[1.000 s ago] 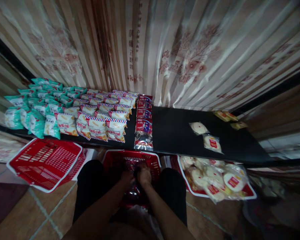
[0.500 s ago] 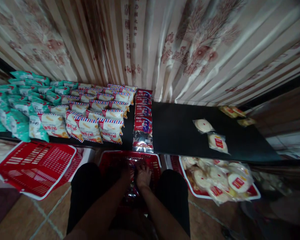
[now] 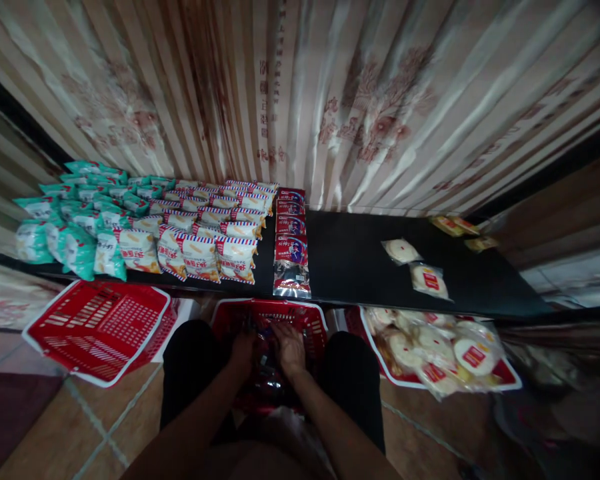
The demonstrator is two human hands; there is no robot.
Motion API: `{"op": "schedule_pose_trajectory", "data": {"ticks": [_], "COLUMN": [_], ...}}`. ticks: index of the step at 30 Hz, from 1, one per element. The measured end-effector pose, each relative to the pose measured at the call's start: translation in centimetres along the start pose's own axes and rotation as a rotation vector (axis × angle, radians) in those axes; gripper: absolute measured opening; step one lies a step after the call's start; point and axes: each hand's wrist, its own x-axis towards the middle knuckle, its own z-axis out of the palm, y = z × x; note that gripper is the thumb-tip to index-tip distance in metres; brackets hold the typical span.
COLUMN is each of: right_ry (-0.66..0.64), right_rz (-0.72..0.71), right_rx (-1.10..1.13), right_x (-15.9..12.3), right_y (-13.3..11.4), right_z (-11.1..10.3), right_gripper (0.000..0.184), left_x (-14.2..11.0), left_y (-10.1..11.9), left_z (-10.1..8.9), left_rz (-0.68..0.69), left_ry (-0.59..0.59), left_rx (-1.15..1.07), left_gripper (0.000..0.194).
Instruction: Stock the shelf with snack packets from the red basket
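Between my knees is a red basket [image 3: 320,321] with a white rim, holding dark, shiny plastic packets [image 3: 270,385]. Both my hands are down inside it. My left hand [image 3: 242,352] is at the left of the packets, its fingers lost in shadow. My right hand [image 3: 289,348] lies over the packets with its fingers stretched forward, touching them. Just beyond the basket, a column of overlapping red and dark blue snack packets [image 3: 291,249] lies on the black shelf [image 3: 350,267]. The lowest one shows a clear, silvery end.
Left on the shelf stand rows of white shrimp-snack bags [image 3: 197,257] and teal bags [image 3: 75,247]. Flat round cakes in clear wrappers [image 3: 429,280] and yellow packets [image 3: 453,225] lie right. A red basket [image 3: 100,330] is at left; another [image 3: 400,383] holds wrapped cakes. A curtain [image 3: 300,87] hangs behind.
The view has shifted, so the shelf's left part sits further right. My hands stay in the middle basket; the left has drawn slightly away from the right. The packets on the shelf look unchanged.
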Motion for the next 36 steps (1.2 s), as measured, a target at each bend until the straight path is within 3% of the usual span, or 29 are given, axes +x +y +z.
{"op": "schedule_pose_trajectory", "data": {"ticks": [5,9,11,13,17,21,24,29,36], "right_ry": [0.069,0.089,0.129,0.188,0.256,0.267,0.286,0.285,0.327], "right_rz": [-0.029,0.040,0.074,0.080,0.025,-0.008,0.013,0.008,0.048], "right_rx": [0.093,0.213,0.252,0.314,0.463,0.617,0.773,0.961,0.984], "right_x": [-1.5,-2.3,-2.6,-3.0,-4.0,-4.6,-4.6,-4.7,-4.7], "right_y": [-1.2,-2.1,-2.5,-2.7,-3.1,-3.3,-3.5,-3.4,-2.4], "right_z": [-0.6,-1.5,-2.0,-2.7,-4.1,-4.9,-5.2,-5.9,-8.3], "right_gripper": [0.044,0.030,0.033,0.036,0.037,0.041,0.046,0.048,0.047], "left_x": [-2.7,-5.5,-6.4,-6.7,-6.4,-5.9,-6.1,-7.4,-7.7], "left_y": [1.8,4.2,5.1,5.5,4.7,3.2,2.5,2.9,4.0], "left_z": [-1.6,-2.3,-2.5,-2.5,-2.5,-2.6,-2.5,-1.6,0.5], "left_rz": [0.050,0.212,0.306,0.381,0.461,0.508,0.460,0.410,0.455], "left_ry": [-0.039,-0.145,-0.205,-0.181,-0.037,0.006,-0.019,-0.183,-0.118], "left_rx": [-0.156,-0.218,-0.189,-0.124,-0.072,-0.043,0.009,-0.021,-0.001], "left_gripper": [0.031,0.044,0.050,0.052,0.045,0.039,0.043,0.045,0.037]}}
